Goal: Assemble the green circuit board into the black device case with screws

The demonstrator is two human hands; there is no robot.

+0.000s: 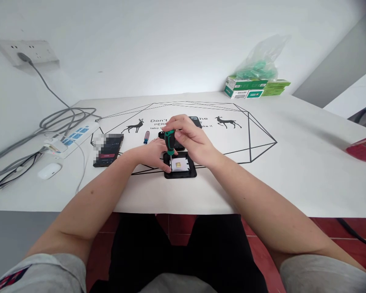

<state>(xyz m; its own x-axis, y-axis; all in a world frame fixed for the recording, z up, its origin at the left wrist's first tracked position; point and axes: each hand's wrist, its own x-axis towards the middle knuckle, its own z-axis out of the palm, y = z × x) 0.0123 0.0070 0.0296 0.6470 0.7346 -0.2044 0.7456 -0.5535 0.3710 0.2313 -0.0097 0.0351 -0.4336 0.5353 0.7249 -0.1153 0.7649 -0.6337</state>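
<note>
Head view: right hand [189, 137] gripping screwdriver [170, 141] hides lettering [157, 121]; left hand [152, 154] holds case [183, 175], phone [113, 147] nearby.

A black casing [180, 175], phone [113, 147] and boxes [246, 84] lie on the white table [295, 179].

Tabletop [305, 175] open right of the right forearm [250, 191], out to red item [364, 148] at right edge. Middle of back edge passable; far right corner blocked by green boxes [246, 85], plastic bag [259, 61] on top. Left edge crowded: cables [61, 118], power strip [79, 138], white case [49, 171]. Phone [110, 150] narrows gap to left hand [154, 154]. Upright green-handled screwdriver [170, 140] plus right hand [190, 138] obstruct black tray [179, 175] from above. Bare strip between tray and front edge, forearms either side.
</note>
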